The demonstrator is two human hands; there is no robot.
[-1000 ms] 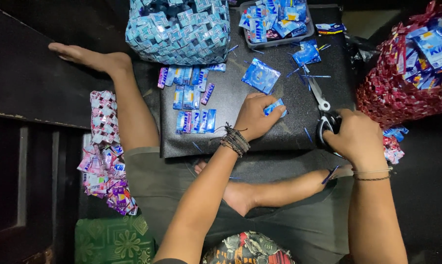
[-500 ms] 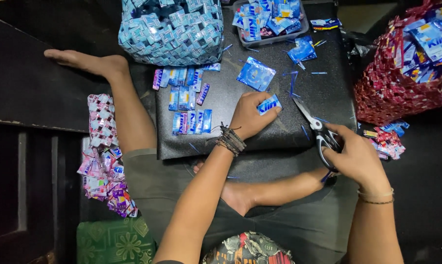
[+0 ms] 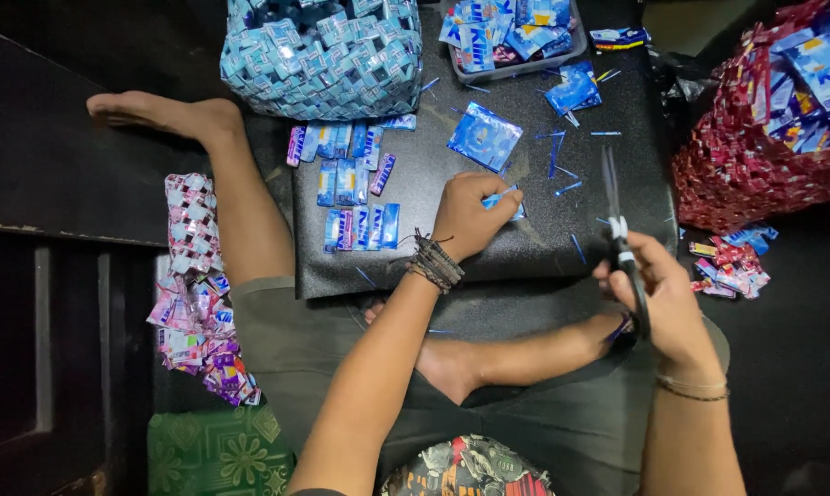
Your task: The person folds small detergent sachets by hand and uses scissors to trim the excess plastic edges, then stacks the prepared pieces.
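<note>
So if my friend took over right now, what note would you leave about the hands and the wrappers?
Left hand: pinching a small blue wrapper piece on the black board.
Right hand: gripping scissors, blades pointing away, cutting nothing.
Done: folded blue strips lie in rows on the board; a woven blue basket sits behind them.
Left: a flat blue wrapper lies uncut, with more in the tray.

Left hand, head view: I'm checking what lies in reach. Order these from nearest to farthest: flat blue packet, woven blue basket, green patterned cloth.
From the left hand:
1. Flat blue packet, just ahead on the mat.
2. Woven blue basket, ahead, left.
3. Green patterned cloth, behind, far left.
</note>
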